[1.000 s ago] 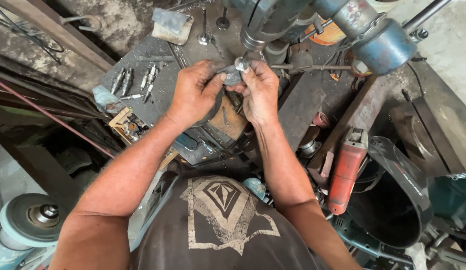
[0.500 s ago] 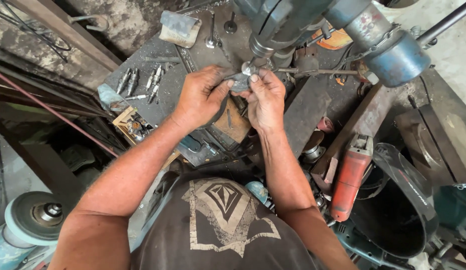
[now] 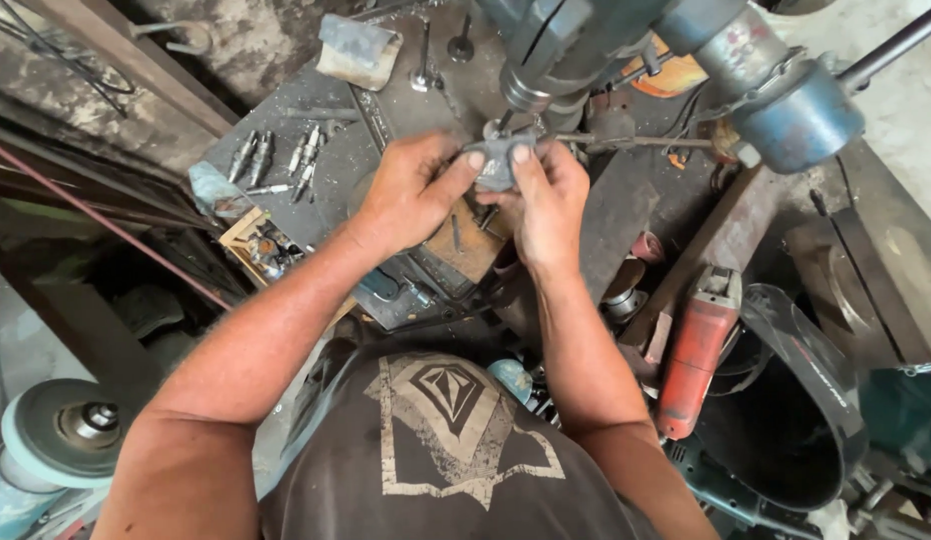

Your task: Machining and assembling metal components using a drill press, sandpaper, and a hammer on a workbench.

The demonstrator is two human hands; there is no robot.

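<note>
1. Apparently the step in hand is lining up a small grey metal part [image 3: 494, 163] under the drill press [image 3: 546, 60] (its tip sits just above).
2. Next calls for holding the part steady over the tabletop [image 3: 336, 165].
3. Left hand [image 3: 411, 192] and right hand [image 3: 546, 195] meet, fingers clamped on the part, forearms stretched forward.

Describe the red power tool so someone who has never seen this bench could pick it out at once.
Start at the big blue drill press at the top, then drop down its right side past the person's right hand. The red angle grinder lies there beside a black tub, the only long red-bodied tool among grey scrap.
</note>
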